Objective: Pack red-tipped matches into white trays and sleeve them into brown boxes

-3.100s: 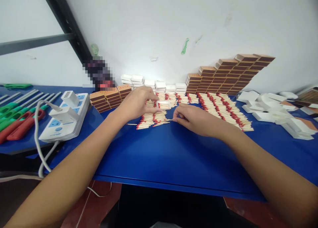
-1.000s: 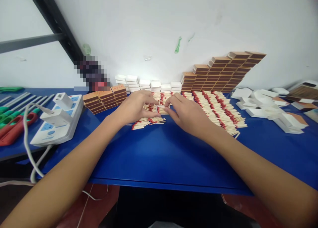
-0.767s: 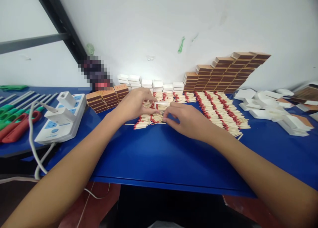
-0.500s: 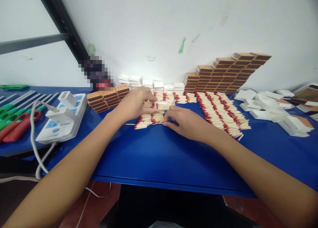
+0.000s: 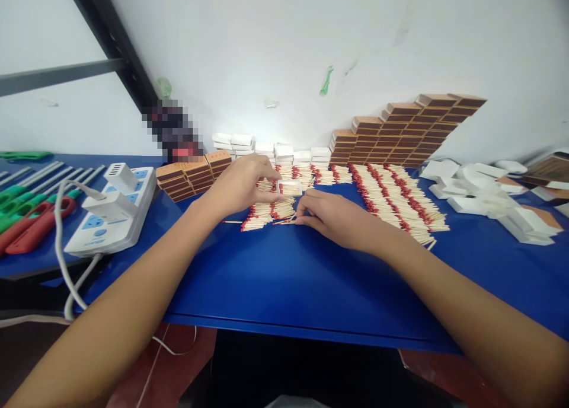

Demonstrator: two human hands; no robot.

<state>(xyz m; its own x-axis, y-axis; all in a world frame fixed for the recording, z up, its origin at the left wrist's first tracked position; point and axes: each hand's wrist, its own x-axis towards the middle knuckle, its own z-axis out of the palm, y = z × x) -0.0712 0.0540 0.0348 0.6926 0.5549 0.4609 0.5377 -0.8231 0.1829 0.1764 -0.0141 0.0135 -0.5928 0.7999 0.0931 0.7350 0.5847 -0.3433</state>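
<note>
My left hand (image 5: 244, 182) is closed on the end of a small white matchbox tray (image 5: 290, 187), with matches showing inside it. Just right of the tray and nearer to me, my right hand (image 5: 322, 215) has its thumb and fingers pinched at the tail ends of a few red-tipped matches (image 5: 283, 220). How many it grips is hidden. Under and around both hands lies a bed of loose matches (image 5: 258, 218) on the blue table (image 5: 267, 277). More matches (image 5: 395, 200) lie in long rows to the right.
Filled-looking brown matchboxes stand in a stepped stack (image 5: 400, 135) by the wall and in a smaller stack (image 5: 191, 177) at left. White trays (image 5: 284, 153) are piled behind the matches, with loose ones (image 5: 489, 194) at right. A power strip (image 5: 124, 224) and screwdrivers (image 5: 40, 206) lie left.
My right hand has moved slightly right and down from the tray's corner, to the near edge of the matches. My left hand and the tray stay put.
</note>
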